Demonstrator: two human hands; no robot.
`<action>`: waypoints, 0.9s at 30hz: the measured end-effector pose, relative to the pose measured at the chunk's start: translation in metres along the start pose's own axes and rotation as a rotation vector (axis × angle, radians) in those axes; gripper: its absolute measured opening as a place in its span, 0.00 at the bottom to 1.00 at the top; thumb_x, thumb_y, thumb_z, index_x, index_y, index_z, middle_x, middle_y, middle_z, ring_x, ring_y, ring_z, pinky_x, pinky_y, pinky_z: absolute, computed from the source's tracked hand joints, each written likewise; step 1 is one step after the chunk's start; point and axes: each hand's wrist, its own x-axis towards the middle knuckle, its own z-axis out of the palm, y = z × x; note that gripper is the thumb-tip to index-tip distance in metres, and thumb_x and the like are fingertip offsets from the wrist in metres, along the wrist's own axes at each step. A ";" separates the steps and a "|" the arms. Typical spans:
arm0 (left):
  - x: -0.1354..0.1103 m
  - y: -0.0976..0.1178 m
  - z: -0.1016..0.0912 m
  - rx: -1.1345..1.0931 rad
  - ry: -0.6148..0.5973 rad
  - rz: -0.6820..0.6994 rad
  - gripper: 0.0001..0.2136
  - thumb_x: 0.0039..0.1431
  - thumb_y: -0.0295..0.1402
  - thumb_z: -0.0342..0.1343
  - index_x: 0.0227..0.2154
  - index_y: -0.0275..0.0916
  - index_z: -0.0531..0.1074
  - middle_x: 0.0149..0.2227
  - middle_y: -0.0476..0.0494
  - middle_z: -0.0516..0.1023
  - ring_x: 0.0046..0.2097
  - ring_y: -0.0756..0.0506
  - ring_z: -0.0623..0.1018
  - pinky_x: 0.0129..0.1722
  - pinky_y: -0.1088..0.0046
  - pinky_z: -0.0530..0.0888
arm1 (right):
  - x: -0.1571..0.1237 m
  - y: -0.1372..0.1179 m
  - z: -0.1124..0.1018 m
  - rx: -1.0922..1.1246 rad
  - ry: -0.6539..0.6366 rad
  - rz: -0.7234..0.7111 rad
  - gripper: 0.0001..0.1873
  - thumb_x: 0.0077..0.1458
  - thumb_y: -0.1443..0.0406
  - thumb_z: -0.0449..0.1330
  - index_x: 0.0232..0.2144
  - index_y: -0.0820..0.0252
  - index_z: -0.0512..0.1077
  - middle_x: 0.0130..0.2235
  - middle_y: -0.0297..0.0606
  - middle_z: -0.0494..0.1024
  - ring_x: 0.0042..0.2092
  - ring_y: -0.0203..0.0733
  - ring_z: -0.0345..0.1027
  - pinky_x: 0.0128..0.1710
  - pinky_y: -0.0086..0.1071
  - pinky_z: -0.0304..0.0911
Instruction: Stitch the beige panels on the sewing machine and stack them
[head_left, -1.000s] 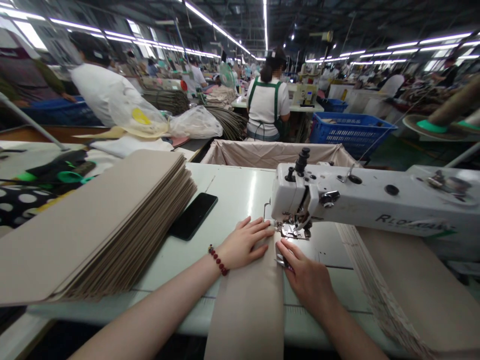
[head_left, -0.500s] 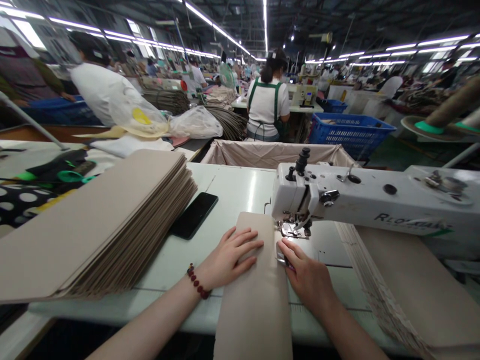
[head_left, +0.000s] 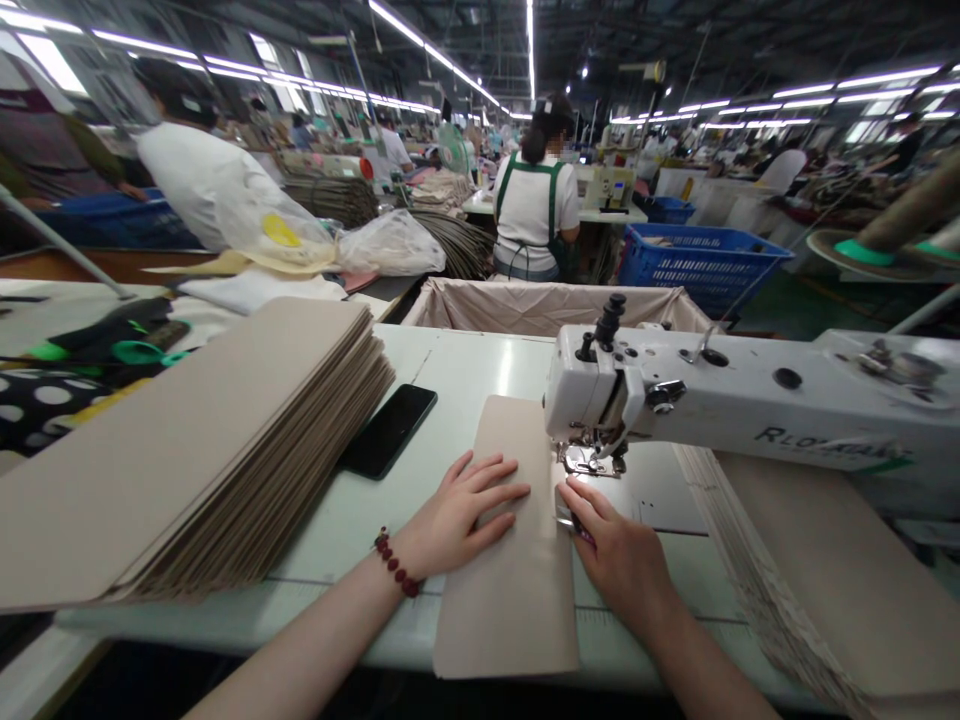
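Note:
A beige fabric panel [head_left: 504, 615] lies lengthwise on the sewing table, its right edge at the presser foot [head_left: 592, 462] of a white sewing machine [head_left: 720, 390]. My left hand [head_left: 476, 510] rests flat on the panel with fingers spread, a dark red bead bracelet at the wrist. Just in front of the presser foot, my right hand [head_left: 619, 550] is closed around small thread snips [head_left: 566, 522]. Their metal tip and a bit of purple handle show; the rest is hidden in the palm. The right fingertips touch the panel's right edge.
A tall stack of beige panels [head_left: 225, 440] stands at left, beside a black phone [head_left: 390, 430]. More panels [head_left: 832, 570] lie under the machine arm at right. Behind the table is a cloth-lined bin [head_left: 555, 308]; farther off are a blue crate [head_left: 697, 262] and a seated person [head_left: 534, 210].
The panel has slid away from me past the presser foot, so its near end now shows on the table. Both hands stay in nearly the same place.

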 end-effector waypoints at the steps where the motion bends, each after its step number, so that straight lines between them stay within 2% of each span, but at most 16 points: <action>1: 0.000 0.000 0.000 0.001 0.001 0.001 0.19 0.66 0.39 0.47 0.59 0.54 0.61 0.64 0.50 0.57 0.65 0.41 0.56 0.64 0.52 0.46 | 0.000 0.000 0.001 0.001 0.002 -0.005 0.31 0.57 0.70 0.53 0.61 0.45 0.57 0.63 0.29 0.60 0.47 0.40 0.72 0.38 0.31 0.71; 14: 0.000 0.001 0.000 -0.001 -0.008 -0.005 0.19 0.66 0.38 0.47 0.59 0.55 0.61 0.64 0.51 0.57 0.65 0.42 0.55 0.64 0.52 0.46 | 0.001 0.002 0.001 0.007 0.016 0.000 0.33 0.56 0.71 0.54 0.61 0.44 0.56 0.63 0.26 0.60 0.48 0.39 0.71 0.38 0.30 0.71; 23: 0.001 0.000 0.000 -0.025 0.014 0.005 0.19 0.66 0.37 0.48 0.58 0.54 0.63 0.63 0.49 0.59 0.64 0.41 0.57 0.64 0.52 0.47 | 0.000 0.002 0.002 0.018 0.002 -0.003 0.32 0.57 0.71 0.53 0.61 0.45 0.57 0.63 0.27 0.60 0.48 0.39 0.71 0.38 0.30 0.71; 27: 0.002 0.001 0.000 -0.023 0.016 0.003 0.19 0.66 0.37 0.48 0.59 0.52 0.62 0.63 0.48 0.59 0.64 0.42 0.57 0.64 0.52 0.47 | 0.000 0.003 0.005 0.007 0.034 -0.007 0.32 0.56 0.71 0.53 0.62 0.45 0.56 0.63 0.28 0.60 0.49 0.39 0.71 0.38 0.30 0.71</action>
